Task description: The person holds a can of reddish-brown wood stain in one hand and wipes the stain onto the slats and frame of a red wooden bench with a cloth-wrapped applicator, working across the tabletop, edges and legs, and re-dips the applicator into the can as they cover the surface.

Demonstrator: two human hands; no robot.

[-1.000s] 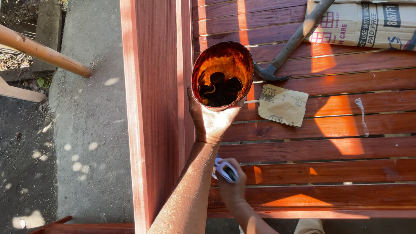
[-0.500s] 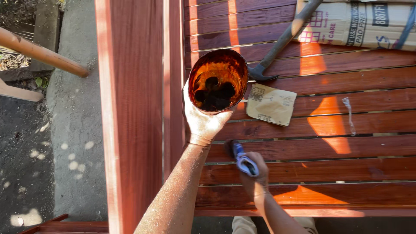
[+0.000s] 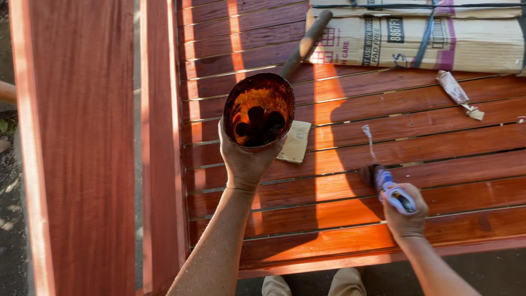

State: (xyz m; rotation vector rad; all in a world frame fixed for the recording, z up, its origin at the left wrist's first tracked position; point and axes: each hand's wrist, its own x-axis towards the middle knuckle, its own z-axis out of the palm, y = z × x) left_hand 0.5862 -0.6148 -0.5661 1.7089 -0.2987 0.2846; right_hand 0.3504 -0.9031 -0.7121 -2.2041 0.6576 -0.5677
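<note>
Two hands: left hand [image 3: 249,159], right hand [image 3: 404,215]; one stain cup [image 3: 259,109], one brush [image 3: 383,181], one cardboard box [image 3: 416,35], one paper scrap [image 3: 295,143], one crumpled wrapper [image 3: 457,93]

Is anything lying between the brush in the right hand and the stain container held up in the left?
Nothing visible blocks it. The brush in the right hand rests on bare deck boards. The container is held in the left hand. Only a flat paper scrap lies under the container.

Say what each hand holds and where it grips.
Left hand cups the stain cup from below. Right hand grips the brush by its handle.
</note>
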